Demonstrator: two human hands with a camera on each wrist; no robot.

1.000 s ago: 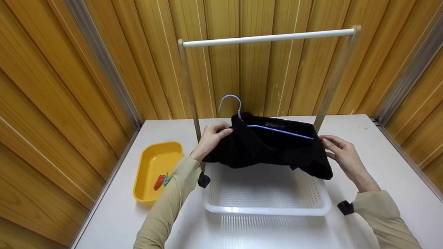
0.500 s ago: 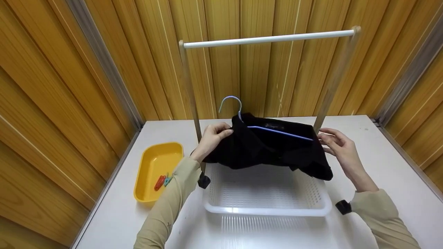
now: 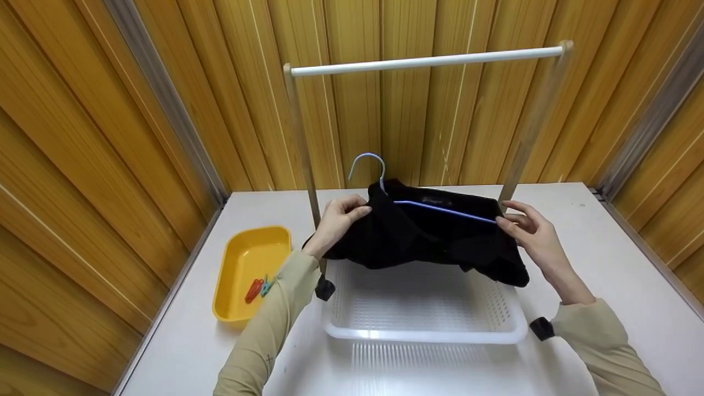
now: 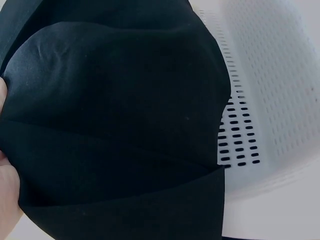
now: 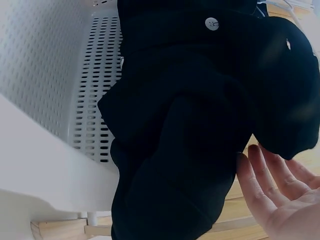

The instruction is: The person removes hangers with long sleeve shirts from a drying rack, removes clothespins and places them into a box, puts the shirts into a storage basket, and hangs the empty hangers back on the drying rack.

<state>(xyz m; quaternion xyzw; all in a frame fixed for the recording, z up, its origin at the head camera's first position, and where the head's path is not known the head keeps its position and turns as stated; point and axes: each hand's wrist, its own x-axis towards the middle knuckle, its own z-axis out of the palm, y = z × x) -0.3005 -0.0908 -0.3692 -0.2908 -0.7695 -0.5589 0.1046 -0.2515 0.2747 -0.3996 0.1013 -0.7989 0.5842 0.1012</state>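
Note:
A black collared shirt (image 3: 407, 236) hangs bunched above the white basket (image 3: 426, 334). The blue hanger (image 3: 440, 208) runs inside its neck opening, its hook (image 3: 367, 155) standing up out of the collar. My left hand (image 3: 338, 223) pinches the shirt at its left shoulder between thumb and fingers. On the opposite side, my right hand (image 3: 533, 236) has its thumb on the shirt's edge by the hanger's right end, with the fingers behind. A white button (image 5: 212, 23) shows on the cloth in the right wrist view, where the right fingertips meet the shirt's edge.
Behind the shirt stands a rack with a white rail (image 3: 429, 61) and wooden posts. A yellow tray (image 3: 224, 275) on the left of the white table (image 3: 599, 220) holds red clothespins (image 3: 253, 290) and a teal one (image 3: 265, 286). Wood-panelled walls enclose the table.
My right hand has shifted left, from beside the shirt's right edge onto it at the hanger's end. The left hand, shirt and hanger have stayed almost still.

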